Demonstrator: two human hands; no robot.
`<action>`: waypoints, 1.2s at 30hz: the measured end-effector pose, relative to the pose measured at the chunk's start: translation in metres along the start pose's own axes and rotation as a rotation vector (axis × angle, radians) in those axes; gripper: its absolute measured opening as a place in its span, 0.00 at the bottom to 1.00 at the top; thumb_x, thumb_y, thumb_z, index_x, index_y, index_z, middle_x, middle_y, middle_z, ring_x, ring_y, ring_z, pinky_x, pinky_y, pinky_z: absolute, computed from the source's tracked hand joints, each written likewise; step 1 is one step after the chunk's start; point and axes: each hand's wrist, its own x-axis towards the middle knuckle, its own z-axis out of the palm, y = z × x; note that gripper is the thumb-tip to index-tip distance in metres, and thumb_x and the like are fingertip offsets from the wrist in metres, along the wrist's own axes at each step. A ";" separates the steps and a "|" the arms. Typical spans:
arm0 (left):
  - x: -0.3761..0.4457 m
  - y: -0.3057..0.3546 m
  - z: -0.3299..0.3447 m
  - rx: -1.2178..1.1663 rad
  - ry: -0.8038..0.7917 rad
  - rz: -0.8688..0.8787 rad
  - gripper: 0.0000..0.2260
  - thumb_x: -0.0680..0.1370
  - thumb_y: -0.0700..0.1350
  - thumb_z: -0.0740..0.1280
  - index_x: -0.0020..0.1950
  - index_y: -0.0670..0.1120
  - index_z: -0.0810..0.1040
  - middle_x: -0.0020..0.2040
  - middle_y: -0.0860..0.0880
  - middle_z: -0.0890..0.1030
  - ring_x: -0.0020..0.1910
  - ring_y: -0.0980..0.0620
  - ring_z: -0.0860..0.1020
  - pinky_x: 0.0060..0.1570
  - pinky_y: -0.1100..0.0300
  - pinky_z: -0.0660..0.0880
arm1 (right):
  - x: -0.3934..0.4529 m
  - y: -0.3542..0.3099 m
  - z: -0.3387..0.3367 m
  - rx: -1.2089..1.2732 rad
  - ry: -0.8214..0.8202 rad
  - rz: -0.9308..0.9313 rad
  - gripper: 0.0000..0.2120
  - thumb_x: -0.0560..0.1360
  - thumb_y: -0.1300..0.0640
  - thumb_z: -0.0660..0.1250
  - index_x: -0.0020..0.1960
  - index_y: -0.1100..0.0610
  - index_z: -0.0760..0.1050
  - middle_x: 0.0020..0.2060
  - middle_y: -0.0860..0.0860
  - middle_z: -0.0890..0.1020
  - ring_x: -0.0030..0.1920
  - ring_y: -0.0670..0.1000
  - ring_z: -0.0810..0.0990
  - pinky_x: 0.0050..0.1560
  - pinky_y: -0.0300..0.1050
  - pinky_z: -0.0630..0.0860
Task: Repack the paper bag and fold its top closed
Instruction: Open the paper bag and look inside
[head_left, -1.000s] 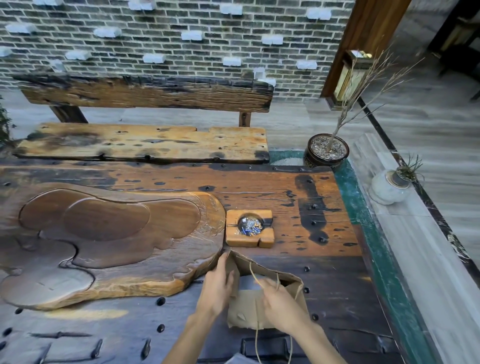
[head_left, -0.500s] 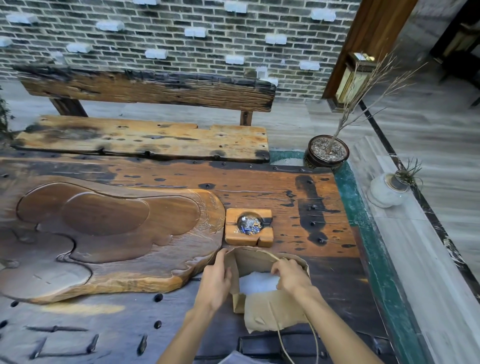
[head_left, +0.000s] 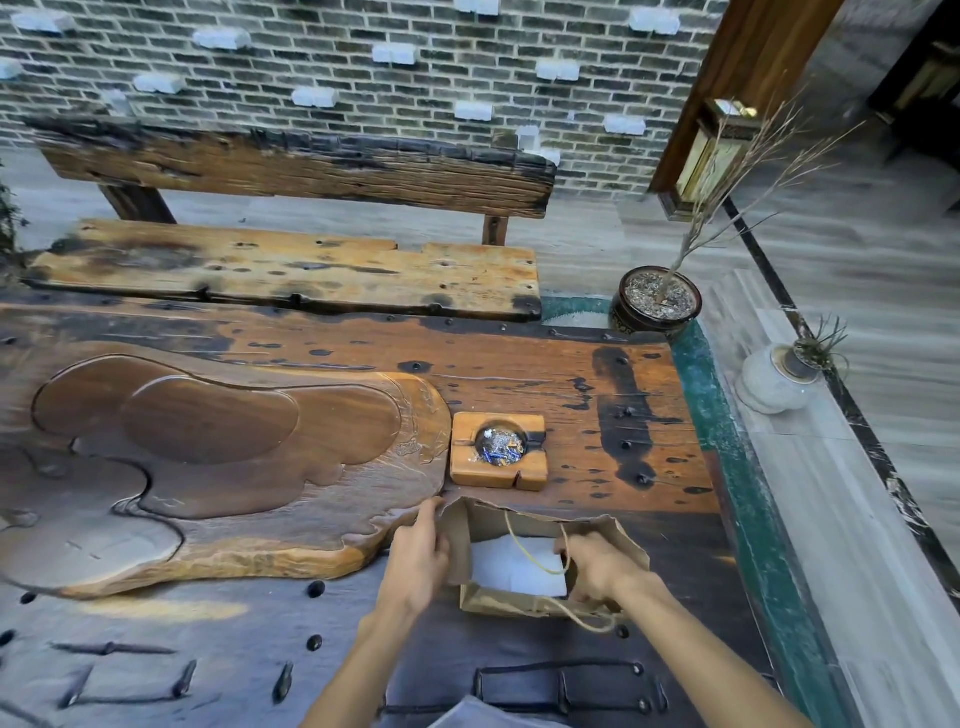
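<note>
A brown paper bag (head_left: 540, 525) stands upright on the dark near part of the wooden table (head_left: 597, 395), its mouth open and facing up. Inside it lies a white folded item (head_left: 511, 564), plainly visible through the opening. The left hand (head_left: 418, 558) is at the bag's left wall, its fingers (head_left: 427, 519) closed on the torn upper edge of the paper and the palm pressed along the outside. The right hand (head_left: 597, 569) is at the bag's right wall, fingers curled over the rim and gripping the paper there; how far they reach inside cannot be told. A yellowish cord handle (head_left: 524, 551) loops across the opening above the white item, and a second cord handle (head_left: 582, 616) hangs over the near wall onto the table. The near wall is folded or pushed down lower than the far wall, whose top edge is ragged. Just beyond the bag, close to its far edge but apart from it, sits a square wooden ashtray (head_left: 498, 452) with a round hollow holding blue and silver scraps. To the left of both lies a large carved wooden tray (head_left: 218, 441), its edge beside the left hand. Beyond the table stands a plank bench (head_left: 291, 265) against a brick wall (head_left: 363, 78).
</note>
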 end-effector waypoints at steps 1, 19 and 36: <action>0.000 0.000 -0.001 0.002 -0.006 -0.005 0.19 0.75 0.35 0.61 0.66 0.46 0.69 0.44 0.39 0.85 0.46 0.39 0.81 0.44 0.51 0.75 | 0.001 0.002 0.000 -0.013 0.001 -0.005 0.34 0.68 0.62 0.75 0.71 0.51 0.68 0.63 0.54 0.76 0.56 0.56 0.80 0.55 0.45 0.79; -0.003 0.016 0.007 0.003 -0.063 -0.050 0.16 0.68 0.33 0.67 0.52 0.45 0.70 0.44 0.46 0.79 0.44 0.48 0.78 0.41 0.53 0.77 | 0.002 -0.013 -0.014 -0.097 -0.137 -0.064 0.51 0.71 0.71 0.64 0.77 0.35 0.41 0.70 0.60 0.70 0.47 0.56 0.77 0.38 0.47 0.77; -0.002 0.017 0.012 -0.052 -0.050 -0.048 0.13 0.68 0.33 0.62 0.51 0.44 0.72 0.46 0.42 0.80 0.45 0.43 0.79 0.42 0.50 0.77 | 0.022 -0.041 0.003 -0.637 -0.290 -0.132 0.21 0.78 0.60 0.66 0.70 0.61 0.71 0.68 0.59 0.75 0.67 0.60 0.74 0.66 0.50 0.71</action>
